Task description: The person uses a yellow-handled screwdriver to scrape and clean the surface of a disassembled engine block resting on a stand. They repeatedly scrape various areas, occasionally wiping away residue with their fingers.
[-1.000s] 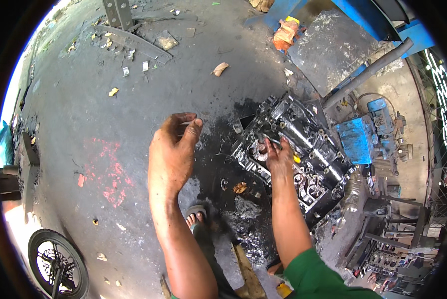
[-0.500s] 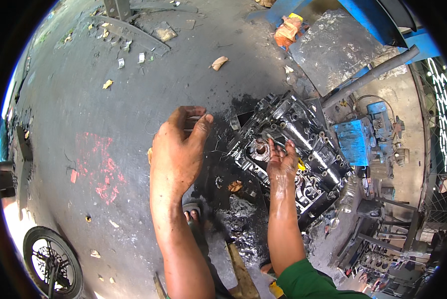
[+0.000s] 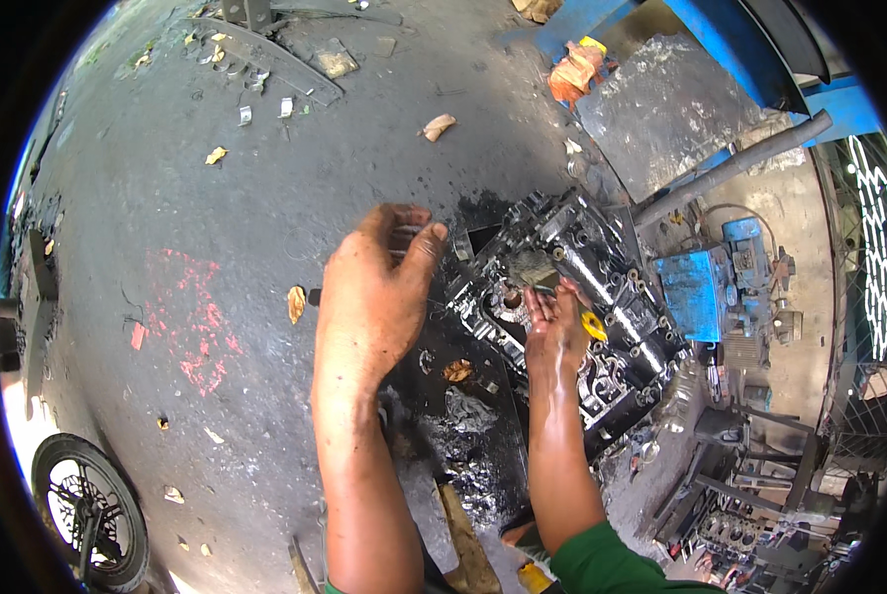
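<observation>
A greasy black and silver engine block (image 3: 651, 342) lies on the dark ground right of centre. Over its near left part my right hand (image 3: 554, 332) is closed around a brush (image 3: 594, 326). The brush's yellow handle end sticks out right of the hand; its dark grey bristle end reaches past the fingertips over the block. Left of the block my left hand (image 3: 376, 287) hangs in the air, fingers loosely curved and the thumb apart from them. I see nothing between them. Both hands look oily.
Blue machinery (image 3: 696, 292) and dark metal racks stand at the right. A metal pipe (image 3: 731, 170) slants across the back right beside an orange bag (image 3: 574, 74). At lower left is a spoked wheel (image 3: 87, 515). Leaves and scraps litter the ground; a wooden piece (image 3: 463, 540) lies in front.
My left hand has shifted right, toward the block. The right fingers have drawn closer together, and the brush's bristle end now shows more clearly beyond them. The whole view has turned slightly.
</observation>
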Demonstrator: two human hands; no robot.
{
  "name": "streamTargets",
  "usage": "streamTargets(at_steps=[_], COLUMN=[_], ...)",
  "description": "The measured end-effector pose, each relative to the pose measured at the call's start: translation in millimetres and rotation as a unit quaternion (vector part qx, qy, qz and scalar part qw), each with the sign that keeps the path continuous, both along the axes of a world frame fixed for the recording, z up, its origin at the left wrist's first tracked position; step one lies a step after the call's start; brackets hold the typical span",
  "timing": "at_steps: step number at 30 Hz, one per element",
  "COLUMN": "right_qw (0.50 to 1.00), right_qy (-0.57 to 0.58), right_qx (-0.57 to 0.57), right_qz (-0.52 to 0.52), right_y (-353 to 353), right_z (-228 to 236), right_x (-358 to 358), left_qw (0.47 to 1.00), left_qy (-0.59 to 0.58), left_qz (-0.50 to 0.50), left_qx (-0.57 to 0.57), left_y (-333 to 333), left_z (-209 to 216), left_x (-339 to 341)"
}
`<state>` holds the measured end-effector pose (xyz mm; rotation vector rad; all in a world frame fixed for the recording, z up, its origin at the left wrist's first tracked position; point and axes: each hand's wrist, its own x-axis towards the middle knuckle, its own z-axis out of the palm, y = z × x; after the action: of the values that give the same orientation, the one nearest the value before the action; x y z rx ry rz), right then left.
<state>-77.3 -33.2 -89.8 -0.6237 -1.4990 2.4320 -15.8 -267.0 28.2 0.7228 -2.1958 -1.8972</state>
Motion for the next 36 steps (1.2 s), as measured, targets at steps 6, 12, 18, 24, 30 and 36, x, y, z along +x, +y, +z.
streamTargets(at_steps=[6, 12, 18, 24, 30, 36], right_qw=[0.945, 0.757, 0.807, 0.705, 0.647, 0.637], right_qy=[0.074, -0.104, 0.160, 0.126, 0.197, 0.204], right_qx=[0.317, 0.568, 0.557, 0.669, 0.713, 0.701], right_qz=[0.022, 0.306, 0.116, 0.199, 0.186, 0.247], right_y=[-22.5, 9.2, -8.8, -1.0, 22.9, 46.0], right_z=[2.8, 34.3, 44.1, 51.9, 60.6, 44.2], right_x=[-22.6, -15.9, -35.7, -45.2, -90.5, -72.1], left_qw=[1.000, 1.000, 0.999, 0.999, 1.000, 1.000], left_qy=[-0.006, -0.006, 0.009, -0.004, 0.002, -0.004], left_qz=[0.007, 0.001, 0.031, 0.021, 0.013, 0.024], left_qx=[-0.022, -0.020, -0.024, -0.032, -0.005, -0.017], left_y=[-6.1, 0.4, -4.5, -3.8, 5.4, 1.7], left_z=[0.3, 2.1, -1.3, 2.3, 6.5, 12.1], left_x=[2.6, -0.2, 5.0, 3.6, 5.5, 13.3])
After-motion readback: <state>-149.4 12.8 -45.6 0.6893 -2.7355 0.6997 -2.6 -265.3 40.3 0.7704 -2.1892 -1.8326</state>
